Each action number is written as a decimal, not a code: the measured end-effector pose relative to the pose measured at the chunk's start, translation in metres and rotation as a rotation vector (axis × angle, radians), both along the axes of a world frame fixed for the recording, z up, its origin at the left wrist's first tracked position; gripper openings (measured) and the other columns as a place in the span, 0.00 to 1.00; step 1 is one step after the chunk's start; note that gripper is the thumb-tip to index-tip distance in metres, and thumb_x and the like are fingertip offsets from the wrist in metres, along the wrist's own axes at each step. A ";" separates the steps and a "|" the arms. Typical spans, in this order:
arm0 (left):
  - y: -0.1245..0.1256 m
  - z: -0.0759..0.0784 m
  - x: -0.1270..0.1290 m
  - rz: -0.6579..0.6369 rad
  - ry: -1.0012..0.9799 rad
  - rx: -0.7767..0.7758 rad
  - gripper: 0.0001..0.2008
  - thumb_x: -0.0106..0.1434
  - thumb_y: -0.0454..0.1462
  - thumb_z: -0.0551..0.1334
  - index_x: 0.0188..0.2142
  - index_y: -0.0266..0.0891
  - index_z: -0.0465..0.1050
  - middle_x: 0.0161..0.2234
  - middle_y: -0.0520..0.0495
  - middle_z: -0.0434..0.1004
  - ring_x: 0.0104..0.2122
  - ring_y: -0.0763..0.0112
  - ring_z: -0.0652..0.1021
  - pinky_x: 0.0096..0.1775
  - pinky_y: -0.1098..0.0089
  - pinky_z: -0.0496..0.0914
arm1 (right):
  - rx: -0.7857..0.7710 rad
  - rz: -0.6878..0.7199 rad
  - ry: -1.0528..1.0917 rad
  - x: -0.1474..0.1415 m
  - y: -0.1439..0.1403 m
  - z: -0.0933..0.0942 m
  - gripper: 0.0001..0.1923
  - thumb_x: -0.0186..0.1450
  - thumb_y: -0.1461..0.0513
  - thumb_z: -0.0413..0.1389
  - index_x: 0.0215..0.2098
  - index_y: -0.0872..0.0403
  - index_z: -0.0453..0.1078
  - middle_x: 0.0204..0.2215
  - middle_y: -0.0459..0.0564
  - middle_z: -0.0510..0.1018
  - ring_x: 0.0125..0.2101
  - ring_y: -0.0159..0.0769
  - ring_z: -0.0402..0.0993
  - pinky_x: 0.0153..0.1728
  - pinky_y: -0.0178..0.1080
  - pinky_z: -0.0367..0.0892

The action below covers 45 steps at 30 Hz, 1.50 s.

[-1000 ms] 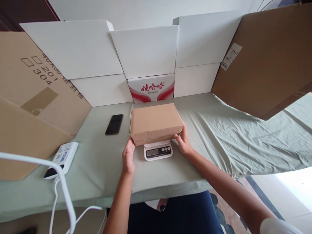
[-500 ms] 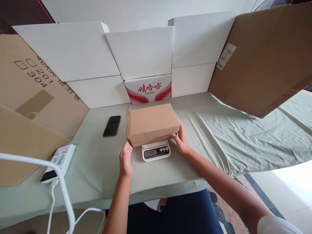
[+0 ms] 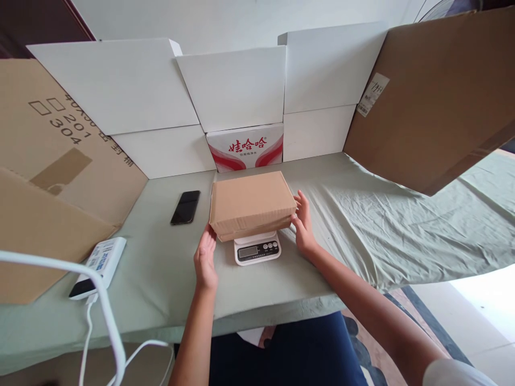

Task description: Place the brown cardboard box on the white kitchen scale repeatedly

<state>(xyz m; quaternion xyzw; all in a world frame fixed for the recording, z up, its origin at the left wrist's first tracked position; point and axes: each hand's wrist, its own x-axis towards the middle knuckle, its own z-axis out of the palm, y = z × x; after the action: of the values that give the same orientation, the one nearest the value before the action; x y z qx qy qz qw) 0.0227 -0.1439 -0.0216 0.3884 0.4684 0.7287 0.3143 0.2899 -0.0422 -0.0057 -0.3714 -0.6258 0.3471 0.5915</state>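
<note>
A closed brown cardboard box point(image 3: 253, 201) rests on a small white kitchen scale point(image 3: 258, 251). The box covers the scale's platform, leaving only its dark display and round buttons showing at the front. My left hand point(image 3: 206, 260) lies beside the box's front left corner, fingers stretched out along that side, their tips partly hidden. At the right end, my right hand point(image 3: 304, 225) has its fingers spread, with the thumb at the front right corner. Whether the fingertips still touch the cardboard is hard to tell.
A black phone point(image 3: 185, 207) lies left of the box. Farther left are a white power strip point(image 3: 98, 268) and a white cable point(image 3: 105, 308). White boxes point(image 3: 237, 88) line the back; large brown cartons point(image 3: 430, 102) stand at both sides. Green cloth point(image 3: 354, 214) covers the table, wrinkled on the right.
My right hand has shifted slightly right, its fingers opening away from the box's end. My left hand has eased a little left. The box stays on the scale.
</note>
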 end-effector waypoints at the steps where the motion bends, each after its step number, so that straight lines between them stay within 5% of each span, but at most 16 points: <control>1: 0.000 0.000 0.000 0.003 0.000 -0.005 0.40 0.65 0.65 0.59 0.66 0.45 0.75 0.69 0.36 0.70 0.71 0.46 0.66 0.71 0.48 0.59 | -0.006 0.004 0.003 0.000 0.000 0.001 0.40 0.71 0.39 0.51 0.76 0.41 0.48 0.68 0.58 0.63 0.65 0.55 0.66 0.64 0.62 0.66; 13: 0.000 -0.004 0.002 0.015 0.023 -0.083 0.45 0.61 0.68 0.60 0.65 0.38 0.75 0.66 0.29 0.72 0.68 0.41 0.70 0.69 0.44 0.63 | -0.034 0.106 -0.008 -0.003 -0.004 0.000 0.41 0.70 0.39 0.54 0.75 0.42 0.51 0.74 0.55 0.58 0.73 0.56 0.56 0.72 0.62 0.56; 17: 0.004 0.010 0.000 0.004 0.035 -0.068 0.40 0.62 0.65 0.62 0.59 0.36 0.80 0.61 0.28 0.77 0.64 0.41 0.76 0.67 0.43 0.65 | -0.008 0.113 0.081 -0.009 -0.001 0.012 0.42 0.70 0.41 0.55 0.76 0.43 0.49 0.75 0.52 0.57 0.75 0.54 0.51 0.76 0.61 0.50; 20: 0.032 0.033 -0.008 -0.011 0.036 -0.005 0.38 0.61 0.65 0.63 0.57 0.38 0.80 0.60 0.30 0.79 0.63 0.43 0.77 0.66 0.45 0.67 | 0.072 0.107 0.118 -0.016 0.020 0.032 0.42 0.69 0.42 0.56 0.75 0.42 0.50 0.75 0.51 0.57 0.75 0.55 0.52 0.76 0.60 0.50; 24: 0.101 0.049 -0.020 -0.040 -0.008 0.010 0.40 0.56 0.68 0.64 0.53 0.40 0.79 0.61 0.30 0.78 0.65 0.45 0.74 0.67 0.48 0.65 | 0.165 0.121 0.123 -0.035 0.071 0.044 0.46 0.66 0.41 0.57 0.76 0.44 0.47 0.76 0.51 0.55 0.75 0.54 0.52 0.76 0.58 0.50; 28: 0.152 0.030 -0.020 -0.009 -0.078 -0.019 0.37 0.55 0.67 0.65 0.49 0.40 0.77 0.61 0.31 0.77 0.66 0.48 0.73 0.67 0.51 0.64 | 0.105 0.091 0.125 -0.056 0.113 0.024 0.50 0.65 0.41 0.57 0.77 0.47 0.44 0.78 0.51 0.50 0.76 0.54 0.47 0.77 0.57 0.45; 33: 0.163 0.002 -0.017 0.021 -0.119 -0.049 0.30 0.61 0.63 0.63 0.47 0.42 0.76 0.59 0.36 0.79 0.65 0.57 0.75 0.66 0.57 0.65 | 0.035 0.096 0.086 -0.059 0.125 0.004 0.47 0.65 0.45 0.58 0.76 0.46 0.48 0.78 0.47 0.51 0.77 0.51 0.46 0.78 0.56 0.42; 45: 0.164 0.002 -0.021 0.030 -0.182 -0.134 0.30 0.69 0.59 0.56 0.53 0.39 0.78 0.64 0.33 0.75 0.68 0.57 0.72 0.69 0.58 0.61 | -0.030 0.086 0.075 -0.055 0.131 -0.001 0.47 0.64 0.48 0.58 0.77 0.45 0.47 0.79 0.47 0.50 0.78 0.51 0.43 0.78 0.59 0.43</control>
<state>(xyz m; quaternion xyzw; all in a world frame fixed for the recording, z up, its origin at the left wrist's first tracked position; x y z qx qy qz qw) 0.0014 0.0205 -0.0198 0.2916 0.4913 0.7326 0.3701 0.2344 0.0887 -0.0069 -0.3399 -0.6132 0.3952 0.5935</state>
